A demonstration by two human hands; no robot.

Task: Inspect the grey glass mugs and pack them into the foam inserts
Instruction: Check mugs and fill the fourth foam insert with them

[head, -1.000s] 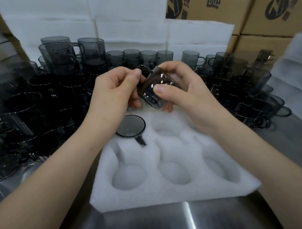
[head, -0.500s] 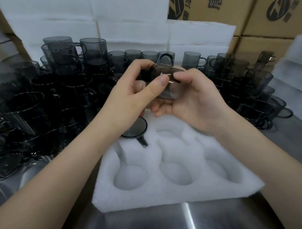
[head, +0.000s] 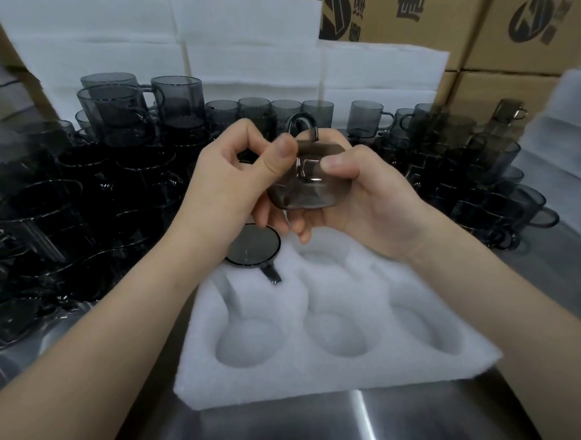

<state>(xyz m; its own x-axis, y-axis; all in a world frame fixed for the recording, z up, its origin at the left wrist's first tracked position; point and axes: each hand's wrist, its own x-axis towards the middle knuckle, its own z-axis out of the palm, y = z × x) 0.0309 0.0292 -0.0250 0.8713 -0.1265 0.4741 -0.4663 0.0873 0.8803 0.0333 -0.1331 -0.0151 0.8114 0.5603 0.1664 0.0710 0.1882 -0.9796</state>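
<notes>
A grey glass mug (head: 306, 183) is held on its side above the white foam insert (head: 319, 317), its handle pointing up. My left hand (head: 235, 188) pinches it at the rim with thumb and fingers. My right hand (head: 364, 197) cradles its body, thumb on top and fingers curled beneath. One mug (head: 252, 246) sits in the insert's far-left pocket, handle toward me. The other pockets hold nothing.
Several grey mugs (head: 84, 194) crowd the steel table (head: 290, 427) to the left, some stacked; more mugs (head: 478, 180) stand at the right. White foam sheets (head: 244, 57) and cardboard boxes (head: 506, 31) rise behind.
Both hands have turned the mug, so its handle now points up instead of sideways. It has also shifted slightly right and lifted a little.
</notes>
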